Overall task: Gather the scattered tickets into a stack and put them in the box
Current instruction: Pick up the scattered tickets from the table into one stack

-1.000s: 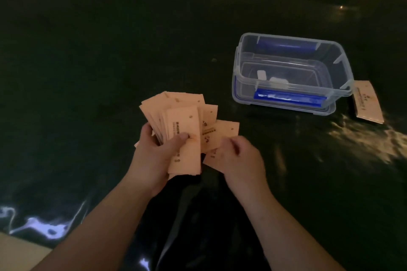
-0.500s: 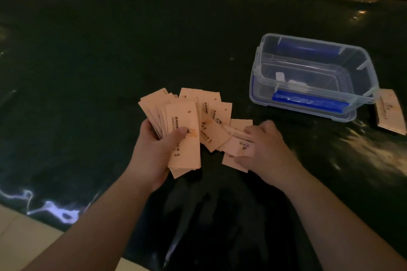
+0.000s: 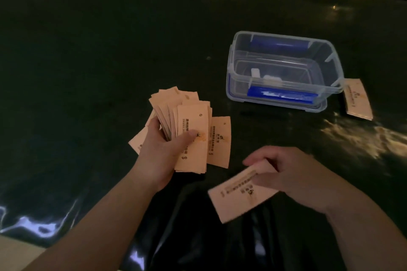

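Your L hand (image 3: 163,152) is clamped on a fanned stack of tickets (image 3: 187,121), thumb pressed across the front ticket, fingers behind. One ticket (image 3: 220,141) sits just beside the stack on its R side, overlapped by it; can't tell if it's held or lying on the table. Another corner pokes out behind your L hand, lower left.

Your R hand (image 3: 288,174) is pinching a single ticket (image 3: 240,193), tilted, printed side up, blurred. It's near you, apart from the stack. Hands are apart, no contact btwn them.

Clear plastic box (image 3: 284,72) w/ blue latches sits open further back on the R, on the dark glossy table cover (image 3: 88,61). No tickets visible in it, only a couple of small pale bits at the bottom. One loose ticket (image 3: 357,100) lies just beside the box's R end, touching or slightly under the rim.
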Tool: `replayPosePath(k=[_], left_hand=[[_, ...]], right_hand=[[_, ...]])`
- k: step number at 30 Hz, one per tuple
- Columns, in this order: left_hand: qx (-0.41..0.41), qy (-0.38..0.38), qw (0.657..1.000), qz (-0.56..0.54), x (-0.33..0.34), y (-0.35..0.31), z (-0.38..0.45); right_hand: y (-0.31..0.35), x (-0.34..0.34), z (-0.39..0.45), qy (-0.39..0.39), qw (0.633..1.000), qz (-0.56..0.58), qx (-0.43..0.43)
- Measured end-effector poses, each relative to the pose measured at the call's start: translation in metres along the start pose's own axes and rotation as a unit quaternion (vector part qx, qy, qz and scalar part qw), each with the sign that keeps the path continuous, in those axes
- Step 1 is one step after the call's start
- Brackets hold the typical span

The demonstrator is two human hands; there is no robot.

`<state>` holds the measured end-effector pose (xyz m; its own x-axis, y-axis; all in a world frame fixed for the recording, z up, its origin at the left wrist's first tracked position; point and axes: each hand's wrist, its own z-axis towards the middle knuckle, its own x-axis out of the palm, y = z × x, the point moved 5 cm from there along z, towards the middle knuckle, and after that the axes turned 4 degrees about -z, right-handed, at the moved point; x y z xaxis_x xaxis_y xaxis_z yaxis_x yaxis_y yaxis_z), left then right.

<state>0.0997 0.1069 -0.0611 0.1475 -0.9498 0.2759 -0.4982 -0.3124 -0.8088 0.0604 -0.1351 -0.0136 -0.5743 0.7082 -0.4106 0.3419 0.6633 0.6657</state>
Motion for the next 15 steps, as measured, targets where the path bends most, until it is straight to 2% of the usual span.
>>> replayPosePath(k=[2, 4, 7, 9, 13, 15], left_hand=[[-0.014, 0.030, 0.999, 0.022, 0.003, 0.002, -0.001], [-0.036, 0.064, 0.997, 0.025, 0.006, 0.008, -0.005], [-0.069, 0.131, 0.989, -0.004, 0.008, 0.019, -0.012], [-0.070, 0.149, 0.986, -0.001, 0.005, 0.022, -0.015], [-0.047, 0.089, 0.995, 0.030, -0.010, 0.022, -0.020], [-0.032, 0.052, 0.998, 0.017, -0.023, 0.016, -0.021]], right_hand=[[0.023, 0.000, 0.001, -0.014, 0.998, 0.013, -0.052], [0.042, 0.000, 0.008, -0.075, 0.994, 0.039, -0.073], [0.063, 0.006, 0.022, -0.178, 0.979, -0.001, -0.096], [0.074, 0.016, 0.030, -0.209, 0.970, -0.019, -0.120], [0.088, 0.042, 0.042, -0.228, 0.959, -0.039, -0.166], [0.076, 0.040, 0.051, -0.304, 0.943, 0.025, -0.136]])
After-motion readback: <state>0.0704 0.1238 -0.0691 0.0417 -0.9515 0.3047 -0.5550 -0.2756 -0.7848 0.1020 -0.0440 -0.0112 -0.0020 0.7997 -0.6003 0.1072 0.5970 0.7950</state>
